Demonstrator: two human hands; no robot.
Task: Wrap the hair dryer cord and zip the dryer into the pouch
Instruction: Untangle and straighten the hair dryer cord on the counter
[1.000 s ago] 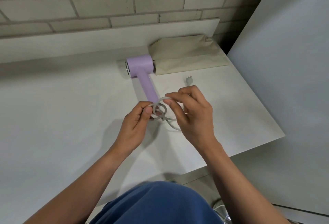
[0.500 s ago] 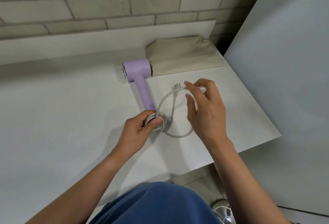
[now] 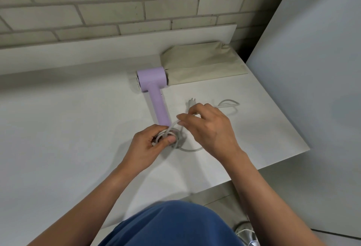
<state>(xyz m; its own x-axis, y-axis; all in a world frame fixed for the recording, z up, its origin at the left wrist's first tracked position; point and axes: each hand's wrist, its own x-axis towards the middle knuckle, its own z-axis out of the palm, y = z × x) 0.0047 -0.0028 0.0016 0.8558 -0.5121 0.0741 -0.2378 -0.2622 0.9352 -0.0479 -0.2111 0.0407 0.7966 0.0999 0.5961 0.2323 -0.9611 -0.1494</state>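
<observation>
With your left hand (image 3: 151, 145) pinching the cord coil (image 3: 179, 140) at the handle end of the lilac hair dryer (image 3: 154, 89) and your right hand (image 3: 208, 130) gripping the slack strand, loosening either could let the coil spring apart

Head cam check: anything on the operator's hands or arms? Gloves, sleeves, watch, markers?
The left hand and right hand are bare, no gloves. Both forearms are uncovered to the frame edge: no sleeves, watch or markers in view. Only clothing visible is a blue garment at the bottom.
</observation>
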